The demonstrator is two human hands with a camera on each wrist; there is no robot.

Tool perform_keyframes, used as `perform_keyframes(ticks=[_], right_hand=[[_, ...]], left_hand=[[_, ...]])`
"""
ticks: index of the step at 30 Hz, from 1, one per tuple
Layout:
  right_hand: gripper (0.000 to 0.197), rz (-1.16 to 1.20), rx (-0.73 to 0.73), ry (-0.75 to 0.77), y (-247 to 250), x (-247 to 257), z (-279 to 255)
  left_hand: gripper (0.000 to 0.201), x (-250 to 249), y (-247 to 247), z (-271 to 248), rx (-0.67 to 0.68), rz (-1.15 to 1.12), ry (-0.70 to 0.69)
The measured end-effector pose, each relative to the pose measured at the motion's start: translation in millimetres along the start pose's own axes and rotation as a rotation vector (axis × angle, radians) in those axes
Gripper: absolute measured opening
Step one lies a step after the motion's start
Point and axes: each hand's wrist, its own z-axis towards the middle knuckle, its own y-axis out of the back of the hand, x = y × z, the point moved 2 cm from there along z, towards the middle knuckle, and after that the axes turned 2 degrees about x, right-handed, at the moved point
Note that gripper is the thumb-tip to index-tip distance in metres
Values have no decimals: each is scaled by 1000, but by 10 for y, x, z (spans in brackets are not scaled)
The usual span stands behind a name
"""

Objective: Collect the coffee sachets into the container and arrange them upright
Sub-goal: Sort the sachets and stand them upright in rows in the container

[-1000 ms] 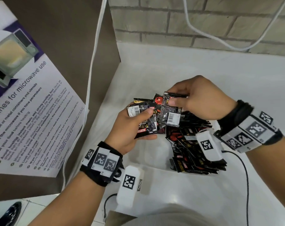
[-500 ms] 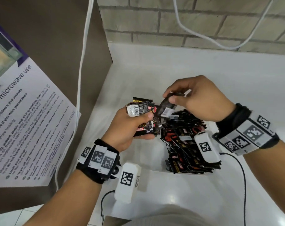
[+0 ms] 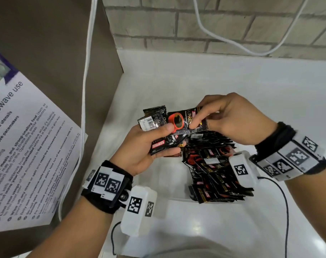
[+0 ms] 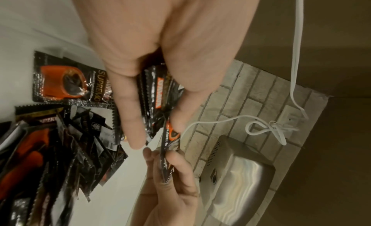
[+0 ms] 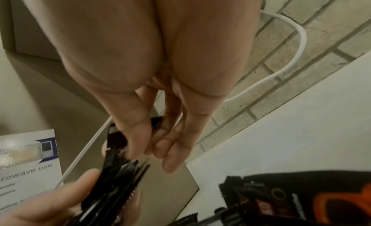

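My left hand grips a stack of black coffee sachets, thumb on top and fingers underneath. My right hand pinches one sachet with a red cup print by its right end and lays it flat, face up, on that stack. In the left wrist view the stack shows edge-on and the right hand holds the sachet's end. Below the hands a heap of sachets lies jumbled in the right part of a clear container. One sachet lies apart from the heap.
The container stands on a white counter against a brick wall. A white cable hangs at the left beside a microwave-use poster. A steel wall unit shows in the left wrist view.
My right hand has turned its sachet from barcode side to red-cup side and laid it flat on the left hand's stack. The left hand kept its grip, almost still.
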Motion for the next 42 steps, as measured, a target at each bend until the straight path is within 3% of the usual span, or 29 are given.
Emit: perform_keyframes(ticks=[3, 5, 7, 9, 13, 17, 25, 30, 36, 42], right_hand=[[43, -36, 33, -7, -6, -13, 7], [35, 11, 37, -20, -37, 12, 9], [20, 50, -30, -63, -50, 7, 23], [17, 78, -110, -117, -24, -9, 38], [41, 147, -66, -145, 48, -4, 83], [27, -90, 29, -156, -53, 52, 192], [15, -533, 372, -203, -511, 67, 439], [12, -801, 362, -120, -631, 46, 519], [11, -796, 263, -123, -549, 10, 617], [23, -795, 291, -110, -563, -52, 650]], left_hand=[[30, 24, 12, 20, -15, 40, -30], [25, 47, 22, 35, -47, 51, -46], [30, 63, 50, 46, -62, 83, -68], [36, 41, 120, 41, -87, 112, -103], [40, -103, 387, 6, -185, 147, -176], [34, -173, 562, -6, -244, 133, -189], [26, -87, 534, 24, -206, 154, -155], [27, -66, 558, 28, -197, 158, -151], [26, -39, 567, 32, -188, 161, -153], [25, -13, 564, 29, -189, 166, -161]])
